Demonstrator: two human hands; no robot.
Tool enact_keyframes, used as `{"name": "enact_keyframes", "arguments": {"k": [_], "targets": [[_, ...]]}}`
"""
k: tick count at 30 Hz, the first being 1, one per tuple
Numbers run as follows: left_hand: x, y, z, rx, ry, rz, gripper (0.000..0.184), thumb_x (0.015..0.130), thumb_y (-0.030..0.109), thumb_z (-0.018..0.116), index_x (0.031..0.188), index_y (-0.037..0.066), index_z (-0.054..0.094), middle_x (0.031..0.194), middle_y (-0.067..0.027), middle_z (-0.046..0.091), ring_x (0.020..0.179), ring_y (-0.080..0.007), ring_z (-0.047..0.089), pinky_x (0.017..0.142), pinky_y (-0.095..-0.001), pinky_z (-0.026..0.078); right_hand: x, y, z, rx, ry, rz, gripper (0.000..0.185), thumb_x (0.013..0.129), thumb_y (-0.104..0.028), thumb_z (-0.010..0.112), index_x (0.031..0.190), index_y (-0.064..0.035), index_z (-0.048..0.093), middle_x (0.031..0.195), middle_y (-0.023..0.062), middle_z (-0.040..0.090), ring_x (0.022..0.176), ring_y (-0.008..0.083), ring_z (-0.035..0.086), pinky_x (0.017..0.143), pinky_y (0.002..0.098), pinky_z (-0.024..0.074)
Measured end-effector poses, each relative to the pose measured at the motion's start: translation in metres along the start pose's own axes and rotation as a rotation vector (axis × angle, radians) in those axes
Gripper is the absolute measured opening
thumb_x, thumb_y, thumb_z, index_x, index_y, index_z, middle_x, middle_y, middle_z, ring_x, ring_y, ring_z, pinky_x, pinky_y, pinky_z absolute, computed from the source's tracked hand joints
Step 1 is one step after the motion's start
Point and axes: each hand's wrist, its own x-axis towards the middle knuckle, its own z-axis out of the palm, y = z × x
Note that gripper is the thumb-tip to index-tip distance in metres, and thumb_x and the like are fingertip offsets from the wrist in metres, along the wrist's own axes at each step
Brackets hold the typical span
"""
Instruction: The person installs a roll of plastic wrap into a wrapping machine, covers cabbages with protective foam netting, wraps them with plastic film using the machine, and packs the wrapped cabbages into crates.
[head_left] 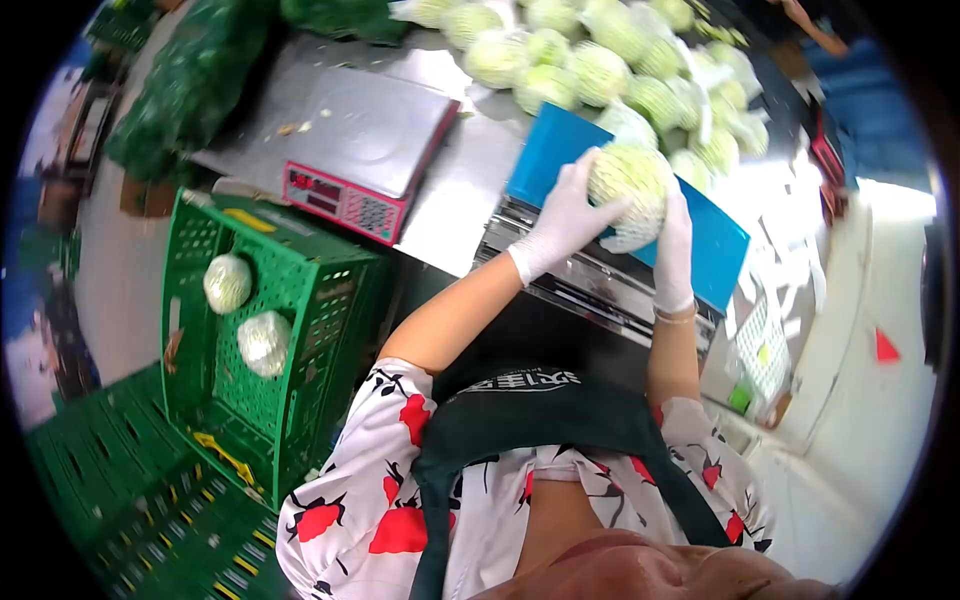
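A pale green cabbage [630,185] with white foam netting around it is between my two gloved hands. My left hand [568,215] wraps its left side, thumb across the front. On the other side, my right hand [675,245] presses against the cabbage with its fingers partly hidden. Below them lies a blue panel [712,240] on a metal wrapping machine [575,275]. Just beyond the panel, a heap of cabbages [600,75], several in white foam nets, covers the steel table.
A scale [345,130] with a red-framed display stands to the left. A green crate [290,400] beside me holds two wrapped cabbages [228,283]. Green net sacks [195,95] lie at the far left. White strips [785,250] hang at the right. Another person's arm [815,28] shows at top right.
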Motion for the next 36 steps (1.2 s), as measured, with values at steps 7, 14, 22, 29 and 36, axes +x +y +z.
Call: {"name": "enact_keyframes", "arguments": {"k": [7,14,22,29,36], "targets": [[-0.002,0.011,0.058,0.204,-0.41,0.049,0.072,0.087,0.041,0.072,0.142,0.002,0.049,0.135,-0.0236,0.057,0.126,-0.0365,0.055,0.108,-0.039,0.043,-0.058,0.06,-0.1,-0.154,0.221,-0.004,0.049,0.108,-0.034,0.046,0.135,0.0051,0.054,0.132,0.019,0.059,0.122,0.0286,0.056,0.107,0.035,0.0402],[-0.076,-0.025,-0.066,1.115,0.008,0.273,0.075,0.086,0.044,0.073,0.139,-0.003,0.05,0.095,-0.0161,0.07,0.098,-0.0323,0.06,0.09,-0.048,0.044,-0.153,0.056,-0.138,-1.26,0.668,-0.004,0.059,0.086,-0.041,0.073,0.125,0.0005,0.06,0.113,0.0216,0.061,0.119,0.0417,0.052,0.102,0.056,0.0371],[-0.086,-0.05,-0.027,-0.107,-0.171,-0.155,0.048,0.091,0.013,0.07,0.137,0.005,0.06,0.082,-0.0001,0.064,0.078,-0.011,0.053,0.073,-0.0246,0.045,-0.15,0.074,-0.094,-0.515,0.384,0.028,0.022,0.095,-0.015,0.064,0.112,-0.0032,0.073,0.088,0.0089,0.069,0.091,0.018,0.062,0.099,0.0391,0.042],[-0.078,0.076,-0.126,-0.249,-1.011,-0.039,0.035,0.088,0.013,0.074,0.121,0.003,0.072,0.103,-0.0092,0.07,0.095,-0.0195,0.065,0.087,-0.0321,0.051,-0.194,-0.099,-0.183,-0.008,-0.439,0.084,0.008,0.083,-0.001,0.068,0.08,0.0033,0.073,0.078,0.0088,0.069,0.085,0.0212,0.062,0.104,0.0386,0.0472],[0.047,0.031,0.0,0.38,-0.584,0.539,0.141,0.056,0.046,0.095,0.159,-0.002,0.012,0.164,-0.0247,0.018,0.153,-0.0368,0.016,0.124,-0.0434,0.017,-0.022,-0.021,-0.152,-0.684,-0.343,-0.457,0.121,0.065,-0.029,0.092,0.155,0.0051,0.02,0.156,0.0224,0.035,0.145,0.034,0.035,0.12,0.0442,0.0277]]}}
